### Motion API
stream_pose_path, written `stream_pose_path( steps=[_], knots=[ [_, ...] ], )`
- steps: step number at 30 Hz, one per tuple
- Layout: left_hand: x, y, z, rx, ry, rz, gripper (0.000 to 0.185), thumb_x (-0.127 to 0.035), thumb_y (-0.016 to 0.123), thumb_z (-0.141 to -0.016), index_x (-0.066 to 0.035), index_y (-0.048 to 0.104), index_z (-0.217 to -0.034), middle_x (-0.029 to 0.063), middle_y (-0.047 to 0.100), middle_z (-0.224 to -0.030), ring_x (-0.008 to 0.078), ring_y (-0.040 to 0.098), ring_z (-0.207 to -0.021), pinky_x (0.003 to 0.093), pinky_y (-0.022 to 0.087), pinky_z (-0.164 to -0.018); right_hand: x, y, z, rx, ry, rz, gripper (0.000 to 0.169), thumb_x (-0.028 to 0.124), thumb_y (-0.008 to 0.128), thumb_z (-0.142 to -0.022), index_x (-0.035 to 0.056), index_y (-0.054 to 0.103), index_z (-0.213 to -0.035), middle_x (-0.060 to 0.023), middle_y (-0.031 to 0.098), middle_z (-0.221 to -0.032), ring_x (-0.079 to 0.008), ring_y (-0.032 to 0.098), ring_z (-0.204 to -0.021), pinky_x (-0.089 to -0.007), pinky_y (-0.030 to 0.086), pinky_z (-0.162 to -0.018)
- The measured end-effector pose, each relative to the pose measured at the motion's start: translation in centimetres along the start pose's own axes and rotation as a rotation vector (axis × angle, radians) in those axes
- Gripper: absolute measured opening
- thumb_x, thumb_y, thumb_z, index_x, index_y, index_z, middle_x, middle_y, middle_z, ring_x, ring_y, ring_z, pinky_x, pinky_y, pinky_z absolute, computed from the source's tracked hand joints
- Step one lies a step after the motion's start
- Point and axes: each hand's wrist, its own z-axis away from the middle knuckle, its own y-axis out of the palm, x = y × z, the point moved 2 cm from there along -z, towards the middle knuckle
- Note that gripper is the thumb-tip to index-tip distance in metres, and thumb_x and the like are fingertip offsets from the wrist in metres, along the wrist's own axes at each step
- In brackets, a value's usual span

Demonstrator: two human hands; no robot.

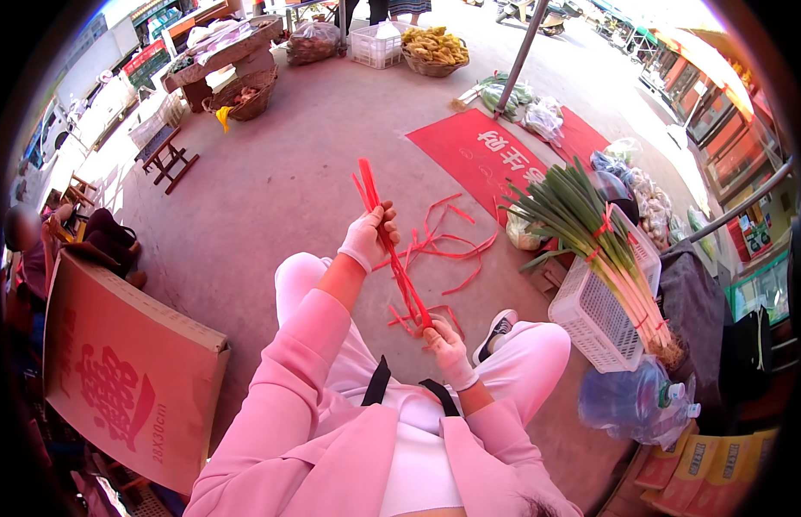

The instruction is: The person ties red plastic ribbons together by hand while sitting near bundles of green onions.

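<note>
A bundle of red plastic strapping strips [398,274] is stretched between my two hands, above the concrete floor. My left hand [369,234], in a pale fingerless glove, grips its upper part, and loose ends stick out past the fingers. Closer to my lap, my right hand [448,348], gloved the same way, pinches the lower end. Between the hands the strips look twisted together. More red strips [465,244] lie tangled on the floor just beyond, some passing behind the bundle. Both of my knees are bent on either side.
At right, leeks [607,258] tied with red strips lie across a white plastic crate [597,316]. Large plastic bottles [633,395] sit beside it. A cardboard box [132,368] stands left, near a seated person. Ahead are a red mat [478,152], a metal pole [520,58] and a wooden stool [165,158].
</note>
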Motion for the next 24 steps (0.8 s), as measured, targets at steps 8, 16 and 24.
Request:
stream_pose_path(
  steps=[8,16,24],
  knots=[
    [-2.9,-0.7,-1.0,-0.025,0.077,0.037,0.018,-0.019,0.042,-0.101,-0.006,0.05,-0.108,0.0036,0.052,-0.085,0.015,0.05,-0.065,0.0333,0.047,-0.063,0.2,-2.2,-0.2,-0.002,0.213,-0.288,0.023,0.02,0.057,-0.093,0.0008,0.062,-0.104,-0.0047,0.065,-0.094,-0.0128,0.059,-0.091,-0.0278,0.049,-0.076],
    [-5.0,-0.4,-1.5,0.016,0.033,0.266,0.023,-0.024,0.037,-0.102,-0.005,0.049,-0.096,0.0072,0.055,-0.086,0.0257,0.055,-0.074,0.044,0.049,-0.077,4.7,-5.5,-3.8,-0.297,0.037,-0.294,0.018,0.018,0.064,-0.09,0.0015,0.058,-0.093,-0.0068,0.065,-0.085,-0.0145,0.064,-0.074,-0.0267,0.054,-0.07],
    [-4.0,0.7,-0.5,-0.1,0.058,0.309,0.028,-0.028,0.032,-0.103,-0.007,0.047,-0.093,0.0061,0.051,-0.081,0.0231,0.05,-0.068,0.0446,0.048,-0.077,5.9,-9.1,-6.2,-0.385,-0.013,-0.404,0.018,0.018,0.066,-0.089,0.0021,0.061,-0.096,-0.0063,0.064,-0.076,-0.0167,0.063,-0.063,-0.0292,0.053,-0.056]
  ],
)
